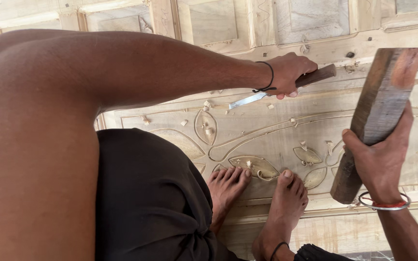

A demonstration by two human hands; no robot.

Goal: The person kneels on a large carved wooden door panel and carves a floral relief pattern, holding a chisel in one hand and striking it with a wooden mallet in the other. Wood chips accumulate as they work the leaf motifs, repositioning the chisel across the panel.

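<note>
From the head camera, looking down, the left hand is wrapped tight around the brown wooden handle of a chisel. The flat metal blade pokes out under the wrist and its tip touches the wooden door panel, near the top edge of the carved part. A black thread sits around that wrist.

The right hand is closed around a long wooden mallet block, low down near its bottom end. The block is lifted up and tilts to the right, well apart from the chisel handle. A metal bangle and a red thread are on that wrist.

The panel lies flat under the person. It has carved leaf shapes and curvy lines cut into it. Small wood chips are scattered on it. Two bare feet stand right on the carving, toes touching the leaves.

What could go wrong, I think:
- The block could miss the handle and hit the left hand's fingers, because they sit close to the handle's end.
- The blade could slip on the wood and scratch the pretty lines.
- A hard hit could split off too big a piece.
- The bare feet could step on sharp chips.
</note>
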